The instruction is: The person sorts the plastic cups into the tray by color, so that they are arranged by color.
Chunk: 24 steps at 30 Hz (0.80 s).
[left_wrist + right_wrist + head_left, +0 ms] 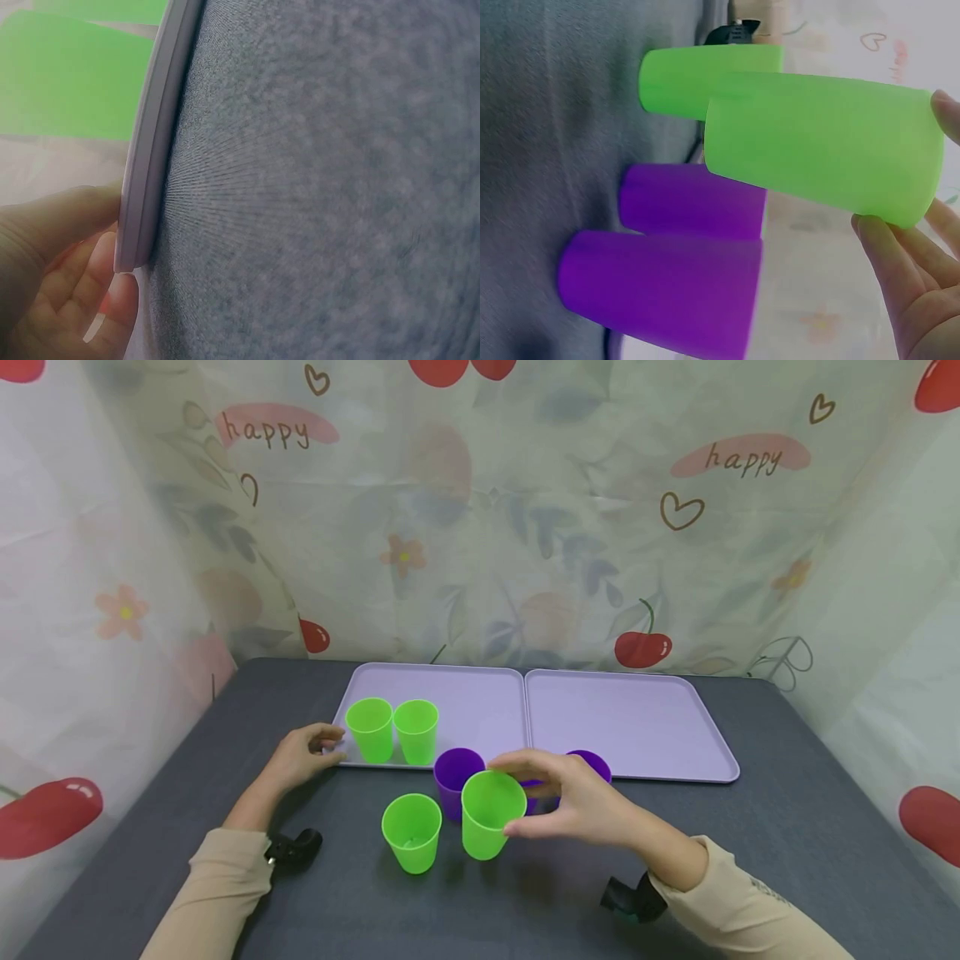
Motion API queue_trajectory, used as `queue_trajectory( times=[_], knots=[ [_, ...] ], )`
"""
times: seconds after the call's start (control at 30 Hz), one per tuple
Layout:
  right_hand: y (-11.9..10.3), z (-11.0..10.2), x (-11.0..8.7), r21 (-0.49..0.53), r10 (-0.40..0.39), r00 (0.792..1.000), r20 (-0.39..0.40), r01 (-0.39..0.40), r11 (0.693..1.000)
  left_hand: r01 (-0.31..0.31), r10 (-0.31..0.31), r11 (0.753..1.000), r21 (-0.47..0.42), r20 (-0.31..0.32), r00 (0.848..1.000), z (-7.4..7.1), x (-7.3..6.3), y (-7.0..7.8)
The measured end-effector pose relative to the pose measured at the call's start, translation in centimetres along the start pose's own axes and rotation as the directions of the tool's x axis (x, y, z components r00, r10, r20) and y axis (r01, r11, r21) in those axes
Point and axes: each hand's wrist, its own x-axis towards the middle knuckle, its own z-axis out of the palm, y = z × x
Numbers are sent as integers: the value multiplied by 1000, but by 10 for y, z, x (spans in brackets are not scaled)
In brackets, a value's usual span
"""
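My right hand (573, 797) grips a green plastic cup (483, 827) near its rim, thumb on one side and fingers on the other. In the right wrist view this cup (821, 146) hangs above the dark cloth, mouth up. Another green cup (412, 839) stands just left of it. Behind them are purple cups (453, 781), partly hidden by my right hand. At the far left my left hand (303, 756) holds the front corner of the left lilac tray (480, 714), its thumb at the rim (142, 180). Two green cups (371, 735) stand upright on that tray.
A second lilac tray (622, 722) adjoins the first on the right. Dark grey cloth (360, 918) covers the table. A printed curtain (495, 527) hangs behind and on both sides, and a thin cable loop (787, 660) lies by the back right corner.
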Motion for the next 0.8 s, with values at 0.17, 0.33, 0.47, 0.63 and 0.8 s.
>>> queue_trajectory(
  times=[0.17, 0.33, 0.47, 0.63, 0.8],
  knots=[
    [-2, -10, 1, 2, -35, 999, -14, 35, 999, -12, 12, 1000, -9, 0, 1000, 0, 0, 1],
    [-4, -18, 1, -26, -64, 997, -41, 63, 998, -23, 23, 1000, -14, -4, 1000, 0, -1, 0],
    [-6, -24, 1, -34, -67, 997, -46, 66, 997, -19, 19, 1000, -8, -6, 1000, 1, -1, 0],
    [-10, -30, 1, -53, -63, 997, -53, 60, 997, -12, 12, 1000, -5, -3, 1000, 0, -1, 0],
    [-13, -38, 0, -76, -57, 996, -72, 51, 996, -24, 24, 1000, -11, 0, 1000, 0, -2, 0]
  ],
)
